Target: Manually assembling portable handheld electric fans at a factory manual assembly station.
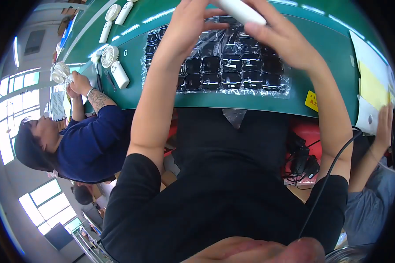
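Note:
At the top edge of the head view, my right hand grips a smooth white rounded piece, much like the handle of a small hand fan. Its far end is cut off by the picture's edge. My left hand is just left of it, fingers apart and stretched toward the white piece; whether they touch it I cannot tell. Under both hands lies a sheet of clear plastic film with rows of glossy black squarish parts on the green table.
White hand fans lie at the left, beside a dark slim tool. A co-worker there handles another fan. A yellow tag and papers are at right, near another person's hand. A black cable crosses my right arm.

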Tool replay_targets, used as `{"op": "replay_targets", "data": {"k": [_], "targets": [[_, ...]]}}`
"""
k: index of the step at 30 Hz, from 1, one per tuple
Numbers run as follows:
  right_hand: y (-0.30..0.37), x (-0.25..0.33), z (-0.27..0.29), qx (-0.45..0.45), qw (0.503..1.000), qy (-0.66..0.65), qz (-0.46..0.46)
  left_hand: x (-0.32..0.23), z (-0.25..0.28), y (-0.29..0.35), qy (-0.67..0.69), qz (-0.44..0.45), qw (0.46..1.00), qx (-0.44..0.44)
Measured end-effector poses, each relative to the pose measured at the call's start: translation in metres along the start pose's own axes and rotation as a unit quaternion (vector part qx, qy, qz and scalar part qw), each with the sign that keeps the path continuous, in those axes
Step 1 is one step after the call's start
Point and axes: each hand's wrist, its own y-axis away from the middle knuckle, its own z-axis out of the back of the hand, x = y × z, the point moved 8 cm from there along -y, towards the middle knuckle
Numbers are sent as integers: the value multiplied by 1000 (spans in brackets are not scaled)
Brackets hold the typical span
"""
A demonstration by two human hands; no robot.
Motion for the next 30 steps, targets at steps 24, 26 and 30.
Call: {"op": "replay_targets", "data": {"k": [24,26,30], "targets": [[23,-27,-39,228,967,112,-10,101,-32,-90,388,214,889,113],[26,-40,-3,197,971,85,-103,89,-34,-94,390,181,898,95],[-9,-44,51,6,973,-182,-142,82,-33,-95,392,170,900,88]]}}
